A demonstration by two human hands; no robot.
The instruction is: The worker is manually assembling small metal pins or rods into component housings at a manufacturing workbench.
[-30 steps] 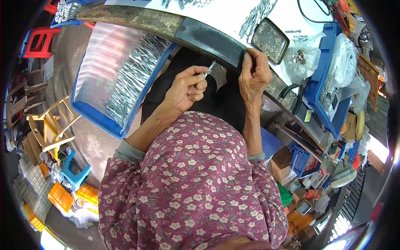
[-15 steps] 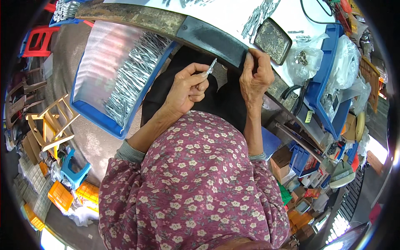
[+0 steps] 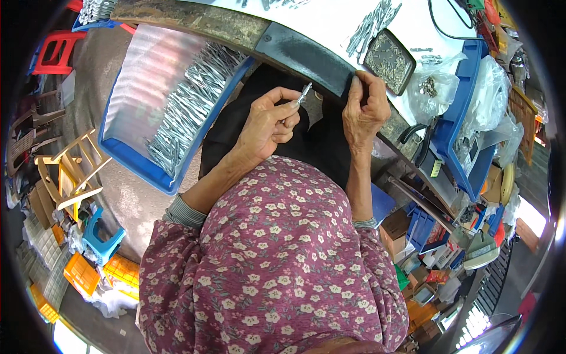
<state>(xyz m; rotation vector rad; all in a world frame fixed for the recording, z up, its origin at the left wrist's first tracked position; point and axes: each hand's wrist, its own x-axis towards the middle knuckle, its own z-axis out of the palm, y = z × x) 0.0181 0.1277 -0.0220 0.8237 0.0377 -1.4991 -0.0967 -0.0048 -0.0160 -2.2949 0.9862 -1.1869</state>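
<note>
My left hand [image 3: 268,123] pinches a small shiny metal piece [image 3: 303,92] between thumb and fingers, held up over my dark lap just below the table edge. My right hand [image 3: 365,109] rests on the dark metal strip [image 3: 306,54] that lines the table's front edge, its fingers curled over it; whether it holds anything is hidden. A small dark tray [image 3: 389,62] of tiny metal parts sits on the white tabletop just beyond my right hand.
A blue tray [image 3: 127,153] lined with clear plastic holds a heap of silvery metal pieces [image 3: 186,112] at my left. Loose metal pieces [image 3: 371,23] lie on the table. Blue bins [image 3: 466,118], plastic bags and boxes crowd the right; stools and crates stand on the floor at left.
My left hand has lifted the metal piece slightly up and to the right, toward the table edge. My right hand has stayed on the strip.
</note>
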